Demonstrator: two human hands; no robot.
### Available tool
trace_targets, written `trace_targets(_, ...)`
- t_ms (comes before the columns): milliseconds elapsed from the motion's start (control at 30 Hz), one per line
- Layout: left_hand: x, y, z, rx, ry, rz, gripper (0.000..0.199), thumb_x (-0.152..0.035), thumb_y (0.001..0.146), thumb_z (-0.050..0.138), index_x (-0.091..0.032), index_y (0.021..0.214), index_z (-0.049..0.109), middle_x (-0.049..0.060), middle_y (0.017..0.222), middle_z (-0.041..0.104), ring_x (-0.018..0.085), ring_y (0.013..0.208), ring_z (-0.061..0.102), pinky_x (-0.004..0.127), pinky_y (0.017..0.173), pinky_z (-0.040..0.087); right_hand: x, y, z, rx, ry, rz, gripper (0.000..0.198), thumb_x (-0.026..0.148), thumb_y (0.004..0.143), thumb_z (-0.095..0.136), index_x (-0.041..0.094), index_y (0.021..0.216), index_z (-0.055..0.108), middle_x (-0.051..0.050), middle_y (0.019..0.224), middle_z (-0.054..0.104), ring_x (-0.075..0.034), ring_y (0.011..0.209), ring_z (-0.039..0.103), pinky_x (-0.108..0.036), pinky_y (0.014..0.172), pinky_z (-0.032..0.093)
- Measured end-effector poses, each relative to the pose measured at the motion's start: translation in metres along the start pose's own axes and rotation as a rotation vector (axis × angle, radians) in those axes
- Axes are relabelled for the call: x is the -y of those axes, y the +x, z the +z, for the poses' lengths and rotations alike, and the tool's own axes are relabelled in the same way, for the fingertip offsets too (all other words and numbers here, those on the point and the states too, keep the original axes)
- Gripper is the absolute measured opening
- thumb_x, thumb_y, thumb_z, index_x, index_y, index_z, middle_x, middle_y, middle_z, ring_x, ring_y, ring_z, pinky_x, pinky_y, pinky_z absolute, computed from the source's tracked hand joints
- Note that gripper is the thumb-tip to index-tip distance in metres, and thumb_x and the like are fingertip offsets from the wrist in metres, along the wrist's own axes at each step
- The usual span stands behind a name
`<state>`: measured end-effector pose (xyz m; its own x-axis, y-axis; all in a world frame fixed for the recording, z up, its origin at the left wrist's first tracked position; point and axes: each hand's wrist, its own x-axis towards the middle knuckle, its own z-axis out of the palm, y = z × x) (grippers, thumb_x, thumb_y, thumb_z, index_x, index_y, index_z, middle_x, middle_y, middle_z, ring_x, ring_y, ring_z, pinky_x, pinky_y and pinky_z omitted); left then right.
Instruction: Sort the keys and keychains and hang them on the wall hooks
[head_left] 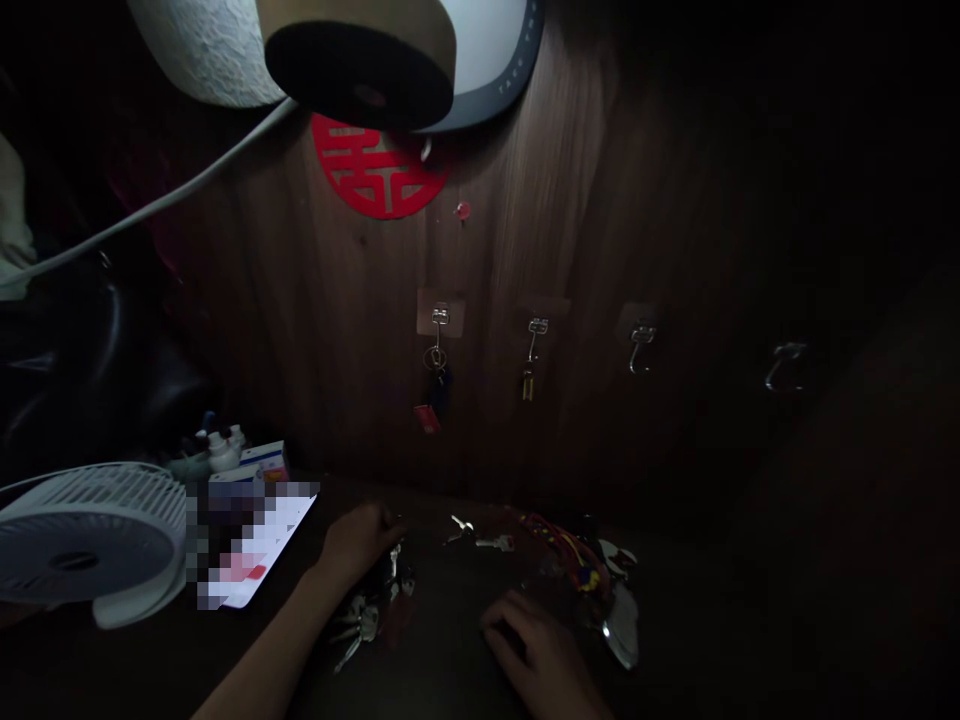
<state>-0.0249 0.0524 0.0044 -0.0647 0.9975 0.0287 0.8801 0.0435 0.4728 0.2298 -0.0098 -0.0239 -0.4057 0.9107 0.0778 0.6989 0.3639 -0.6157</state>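
Note:
On the dark tabletop, my left hand [361,542] has its fingers closed at the upper end of a small bunch of keys [394,562]. Just below it lies another bunch of keys [364,622], beside a dark reddish tag [397,620]. My right hand [536,645] rests lower right with curled fingers, thumb and forefinger tips close together and nothing visible in them. Loose keys [463,524] and a key with a reddish end [495,543] lie between and beyond the hands. Right of them is a tangle of red and yellow cord [566,550] with a pale, shiny flat piece [622,625].
On the wood panel are metal hooks: one holds a keyring with a red tag [427,418], another a yellow tag [528,386]; a third hook [639,350] hangs bare. A white fan [142,540], a lit screen [277,540] and small boxes [266,460] stand left. A lamp [360,70] hangs overhead.

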Motion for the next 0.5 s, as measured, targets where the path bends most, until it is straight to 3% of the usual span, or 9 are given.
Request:
trace_targets(233, -0.0004, -0.0037, 0.0020, -0.014, -0.086, 0.015, 0.019, -0.035, 0.077, 0.052, -0.021, 0.071, 0.063, 0.006, 0.075, 0.070, 0.022, 0.073, 0.065, 0.026, 0.057, 0.035, 0.0011, -0.0006, 0.0000, -0.018, 0.003, 0.005, 0.015, 0.020, 0.084, 0.047, 0.024, 0.083, 0.061, 0.000, 0.088, 0.065, -0.015, 0.085, 0.060, -0.022, 0.074, 0.042)
trace_targets(500, 0.0026, -0.0053, -0.0010, -0.033, -0.257, 0.107, 0.020, -0.034, 0.082, 0.043, -0.020, 0.077, 0.057, 0.000, 0.069, 0.065, 0.016, 0.068, 0.062, 0.022, 0.058, 0.041, 0.0018, 0.0002, 0.0001, 0.001, -0.009, 0.011, 0.015, 0.020, 0.085, 0.046, 0.023, 0.082, 0.061, 0.000, 0.087, 0.064, -0.014, 0.083, 0.060, -0.021, 0.073, 0.041)
